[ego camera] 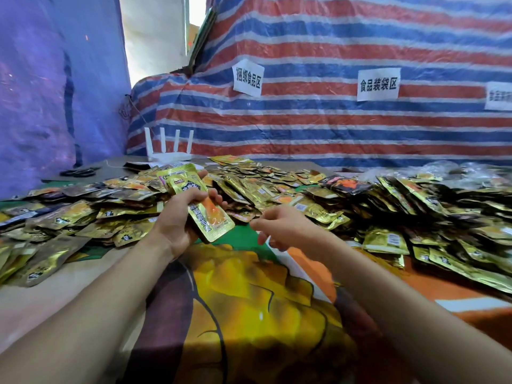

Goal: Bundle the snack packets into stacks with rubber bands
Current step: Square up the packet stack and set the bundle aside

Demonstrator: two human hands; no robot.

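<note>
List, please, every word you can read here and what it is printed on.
"捆绑食品区": left paper sign on the striped tarp.
"食品装袋区": middle paper sign.
Right paper sign: cut off and blurred, unreadable.
Snack packets: print too blurred to read.

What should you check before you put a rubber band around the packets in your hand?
1. Stack held firmly: ok. The left hand grips the stack of packets.
2. Stack lined up: not ok. Its far ends fan apart.
3. Other hand free: ok. The right hand hangs loosely curled, with nothing seen in it.
4. Rubber band ready: cannot tell. The dark loops at the table's far left may be bands.
5. More packets close by: ok. Loose packets lie just beyond the right hand.
</note>
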